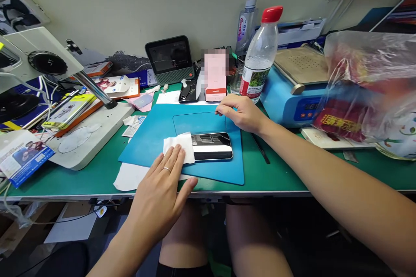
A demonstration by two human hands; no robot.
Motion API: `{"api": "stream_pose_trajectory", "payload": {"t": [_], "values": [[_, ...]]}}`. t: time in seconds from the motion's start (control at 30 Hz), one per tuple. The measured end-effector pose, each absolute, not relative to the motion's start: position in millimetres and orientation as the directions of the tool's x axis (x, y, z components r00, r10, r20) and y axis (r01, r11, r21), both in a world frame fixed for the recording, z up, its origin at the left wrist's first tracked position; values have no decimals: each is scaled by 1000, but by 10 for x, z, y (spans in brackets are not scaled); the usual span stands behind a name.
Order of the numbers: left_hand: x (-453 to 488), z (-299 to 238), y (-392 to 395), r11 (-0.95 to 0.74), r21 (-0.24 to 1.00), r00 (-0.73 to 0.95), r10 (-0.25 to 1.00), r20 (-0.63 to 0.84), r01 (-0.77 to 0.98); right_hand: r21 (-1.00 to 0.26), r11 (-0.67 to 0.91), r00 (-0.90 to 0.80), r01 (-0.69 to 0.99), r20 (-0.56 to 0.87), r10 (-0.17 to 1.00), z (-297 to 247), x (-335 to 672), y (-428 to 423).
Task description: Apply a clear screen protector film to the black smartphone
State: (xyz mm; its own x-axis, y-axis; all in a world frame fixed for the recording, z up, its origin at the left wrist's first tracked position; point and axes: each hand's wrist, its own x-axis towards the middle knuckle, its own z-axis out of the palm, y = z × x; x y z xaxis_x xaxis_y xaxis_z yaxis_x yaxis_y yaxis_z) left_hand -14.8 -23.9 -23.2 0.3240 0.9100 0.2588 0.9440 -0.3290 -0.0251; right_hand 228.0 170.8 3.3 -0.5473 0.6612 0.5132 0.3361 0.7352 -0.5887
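On the blue mat [146, 138] lies a smartphone [214, 155], its glossy face reflecting light. A white wipe [173, 143] covers its left end. My left hand [165, 186], with a ring on one finger, presses on the wipe with flat fingers and the thumb apart. Just behind the phone shows a clear, dark-edged screen protector [199, 123]. At its right upper corner is my right hand [240, 111], fingers curled in a pinch on its edge. The fingertips are partly hidden.
A thin black tool [260, 149] lies right of the mat. Behind stand a red-capped bottle [261, 58], a smart display [170, 58] and a pink box [216, 73]. A blue heating machine [289, 95] and plastic bag [367, 91] are right; a lamp base [87, 138] is left.
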Motion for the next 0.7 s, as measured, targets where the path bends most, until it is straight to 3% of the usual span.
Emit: {"api": "stream_pose_trajectory", "payload": {"t": [0.43, 0.53, 0.7], "values": [[977, -187, 51, -436, 188, 392, 890, 233, 880, -588, 744, -553, 317, 523, 649, -16, 2288, 1744], [931, -216, -70, -458, 167, 410, 874, 260, 873, -592, 742, -554, 313, 521, 649, -16, 2287, 1746], [439, -267, -304, -432, 29, 406, 866, 293, 901, -584, 749, -556, 313, 527, 643, -9, 2291, 1735]]}}
